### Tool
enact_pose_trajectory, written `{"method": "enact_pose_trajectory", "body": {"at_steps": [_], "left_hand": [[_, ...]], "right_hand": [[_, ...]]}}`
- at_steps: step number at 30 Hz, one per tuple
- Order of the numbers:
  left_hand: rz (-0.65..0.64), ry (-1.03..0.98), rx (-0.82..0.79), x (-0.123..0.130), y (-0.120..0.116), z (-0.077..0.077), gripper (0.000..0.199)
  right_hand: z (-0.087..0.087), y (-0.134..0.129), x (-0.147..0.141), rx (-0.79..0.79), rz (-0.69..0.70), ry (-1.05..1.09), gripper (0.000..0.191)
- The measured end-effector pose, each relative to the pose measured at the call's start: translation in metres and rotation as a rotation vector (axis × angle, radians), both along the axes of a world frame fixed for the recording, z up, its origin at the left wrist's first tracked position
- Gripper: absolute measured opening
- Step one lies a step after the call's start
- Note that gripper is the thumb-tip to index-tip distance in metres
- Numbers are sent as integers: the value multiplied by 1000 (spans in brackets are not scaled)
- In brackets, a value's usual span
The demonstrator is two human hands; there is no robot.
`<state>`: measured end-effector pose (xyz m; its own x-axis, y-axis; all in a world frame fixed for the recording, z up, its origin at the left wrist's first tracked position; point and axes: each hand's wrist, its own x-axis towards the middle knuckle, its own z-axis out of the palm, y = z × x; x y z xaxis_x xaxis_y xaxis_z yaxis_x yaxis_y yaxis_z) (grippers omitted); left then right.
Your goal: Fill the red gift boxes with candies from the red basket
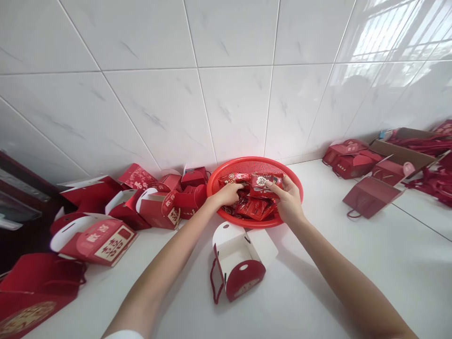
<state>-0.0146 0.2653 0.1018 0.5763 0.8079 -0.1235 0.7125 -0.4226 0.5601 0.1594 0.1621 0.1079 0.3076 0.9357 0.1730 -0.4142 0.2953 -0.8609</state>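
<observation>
A round red plastic basket (pixel 298 181) stands against the wall, filled with small shiny red snack packets (pixel 257 208). My right hand (pixel 289 200) is closed on a red candy packet (pixel 262 181) with a white label, thumb on top, over the basket's right side. Inside the basket at the left, my left hand (pixel 229 194) has its fingers bent down among the packets; its fingertips are hidden, so what they grip cannot be made out. Just in front of the basket sits an open red gift box (pixel 246 278) with a white inside and a dark red cord handle.
Several red gift boxes (pixel 102 240), some with open lids, crowd the left side. More folded red boxes (pixel 353 160) lie at the right, beside a brown carton (pixel 402 146) of red items. A white tiled wall (pixel 236 108) closes off the back of the white table (pixel 296 292).
</observation>
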Motion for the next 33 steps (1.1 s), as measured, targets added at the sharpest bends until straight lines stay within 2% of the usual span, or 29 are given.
{"method": "enact_pose_trajectory", "body": {"at_steps": [2, 7, 13, 19, 25, 29, 33], "left_hand": [[-13, 88, 31, 1, 4, 1, 56], [-74, 260, 17, 4, 12, -2, 41], [-133, 288, -20, 8, 24, -5, 46], [-168, 161, -45, 4, 29, -12, 15], [-130, -54, -102, 0, 29, -14, 24], [-114, -213, -131, 2, 21, -8, 18], [-41, -395, -95, 0, 9, 0, 15]], "right_hand": [[0, 0, 0, 0, -9, 5, 37], [1, -2, -1, -26, -9, -8, 37], [4, -3, -2, -23, 0, -2, 35], [5, -4, -1, -40, 8, -25, 32], [5, -4, -1, -39, 4, -34, 31], [5, -4, -1, -43, 13, -36, 32], [3, -3, -1, -32, 8, -17, 34]]}}
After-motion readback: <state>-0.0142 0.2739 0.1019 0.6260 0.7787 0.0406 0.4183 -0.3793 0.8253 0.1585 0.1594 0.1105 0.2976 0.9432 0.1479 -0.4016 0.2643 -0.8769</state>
